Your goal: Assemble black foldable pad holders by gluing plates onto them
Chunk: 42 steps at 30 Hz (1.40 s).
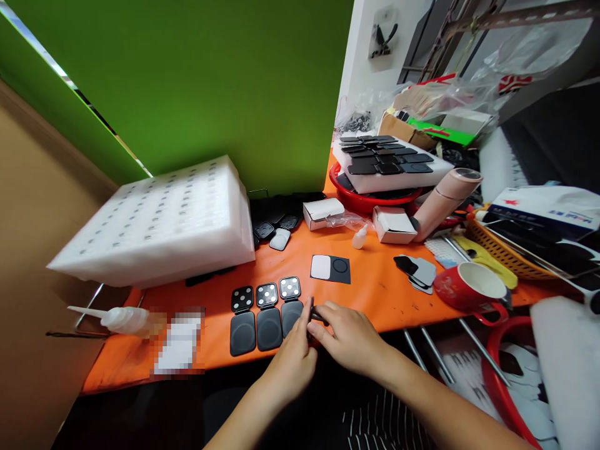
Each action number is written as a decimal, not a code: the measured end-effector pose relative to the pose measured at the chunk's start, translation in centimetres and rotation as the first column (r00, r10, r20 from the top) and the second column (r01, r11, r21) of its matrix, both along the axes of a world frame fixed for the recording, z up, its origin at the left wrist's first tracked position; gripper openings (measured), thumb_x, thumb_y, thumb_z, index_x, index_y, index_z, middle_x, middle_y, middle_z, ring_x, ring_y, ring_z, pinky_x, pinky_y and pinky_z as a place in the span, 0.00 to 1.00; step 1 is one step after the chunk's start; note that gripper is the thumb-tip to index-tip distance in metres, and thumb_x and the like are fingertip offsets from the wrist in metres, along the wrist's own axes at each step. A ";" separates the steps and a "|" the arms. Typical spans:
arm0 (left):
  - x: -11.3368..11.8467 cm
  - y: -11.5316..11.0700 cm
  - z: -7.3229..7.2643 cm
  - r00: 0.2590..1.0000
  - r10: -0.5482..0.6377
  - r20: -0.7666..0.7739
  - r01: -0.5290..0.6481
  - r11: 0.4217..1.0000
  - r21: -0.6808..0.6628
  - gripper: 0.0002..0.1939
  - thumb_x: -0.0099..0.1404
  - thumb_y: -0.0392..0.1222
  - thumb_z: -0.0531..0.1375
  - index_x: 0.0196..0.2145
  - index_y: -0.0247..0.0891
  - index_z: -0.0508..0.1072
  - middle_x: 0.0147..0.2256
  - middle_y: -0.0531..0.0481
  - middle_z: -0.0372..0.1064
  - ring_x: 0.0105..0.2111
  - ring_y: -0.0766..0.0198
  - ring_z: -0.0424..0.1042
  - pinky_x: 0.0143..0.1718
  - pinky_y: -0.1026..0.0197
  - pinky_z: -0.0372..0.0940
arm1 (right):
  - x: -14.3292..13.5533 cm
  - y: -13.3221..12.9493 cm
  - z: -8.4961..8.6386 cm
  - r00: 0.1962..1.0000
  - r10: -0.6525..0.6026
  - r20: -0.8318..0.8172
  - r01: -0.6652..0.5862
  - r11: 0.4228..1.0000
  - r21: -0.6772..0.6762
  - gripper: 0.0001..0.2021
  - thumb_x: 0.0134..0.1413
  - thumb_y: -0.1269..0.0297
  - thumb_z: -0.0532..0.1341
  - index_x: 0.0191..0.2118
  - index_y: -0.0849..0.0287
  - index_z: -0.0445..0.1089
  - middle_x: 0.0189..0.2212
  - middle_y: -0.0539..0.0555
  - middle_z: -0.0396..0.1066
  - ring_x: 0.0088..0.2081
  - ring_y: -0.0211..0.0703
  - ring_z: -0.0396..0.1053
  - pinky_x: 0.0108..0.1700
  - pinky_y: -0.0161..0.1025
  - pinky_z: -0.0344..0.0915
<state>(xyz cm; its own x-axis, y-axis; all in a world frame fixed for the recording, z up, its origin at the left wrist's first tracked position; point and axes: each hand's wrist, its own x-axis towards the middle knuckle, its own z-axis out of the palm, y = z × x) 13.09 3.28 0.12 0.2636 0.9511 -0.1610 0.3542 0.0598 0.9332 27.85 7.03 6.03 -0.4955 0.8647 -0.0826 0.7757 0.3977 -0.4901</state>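
My left hand [296,356] and my right hand [345,334] meet over the front edge of the orange table [375,300]. Between them is a small black folding piece [319,315], seen nearly edge-on. The left fingers lie flat along its side, and the right thumb and fingers pinch its other part. Just left of the hands stand three black hinged pads [269,329] in a row; their upper squares [267,294] carry white dots, and the rightmost is partly hidden by the left hand. Behind the hands lies a black card with a white square [321,267].
White foam block [164,225] at left, with a squeeze bottle [126,320] in front. Small dropper bottle [360,237] and white boxes [394,224] behind. At right are a pink flask [445,203], red mug [469,287], orange basket [510,253] and foam tray [389,178] with black pads.
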 end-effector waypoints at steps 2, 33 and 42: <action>0.1 0.0 0.1 1.000 -0.014 0.005 0.014 1.000 -0.004 0.39 0.53 0.25 0.48 0.63 0.38 0.46 0.61 0.43 0.51 0.61 0.57 0.49 0.61 0.49 0.44 | 0.0 0.1 -0.1 0.998 -0.015 -0.053 0.013 0.999 -0.040 0.12 0.59 0.56 0.52 0.36 0.56 0.68 0.32 0.50 0.70 0.33 0.40 0.67 0.31 0.35 0.53; 1.7 -0.5 0.1 0.949 0.165 0.268 -0.054 0.924 -0.379 0.45 0.50 0.26 0.50 0.64 0.41 0.37 0.46 0.44 0.68 0.39 0.59 0.71 0.39 0.54 0.67 | 0.6 -0.1 -2.2 0.874 -0.202 -0.442 0.042 0.938 -0.345 0.16 0.62 0.59 0.47 0.30 0.60 0.67 0.28 0.53 0.69 0.31 0.40 0.67 0.33 0.35 0.60; 0.5 -1.1 0.2 0.988 -0.025 -0.152 0.020 0.999 -0.034 0.41 0.53 0.24 0.48 0.64 0.40 0.43 0.59 0.40 0.54 0.58 0.54 0.56 0.58 0.50 0.50 | 0.6 -0.2 -0.9 0.992 -0.055 -0.115 0.040 0.990 -0.133 0.14 0.62 0.65 0.47 0.37 0.61 0.69 0.33 0.57 0.69 0.36 0.44 0.66 0.39 0.38 0.59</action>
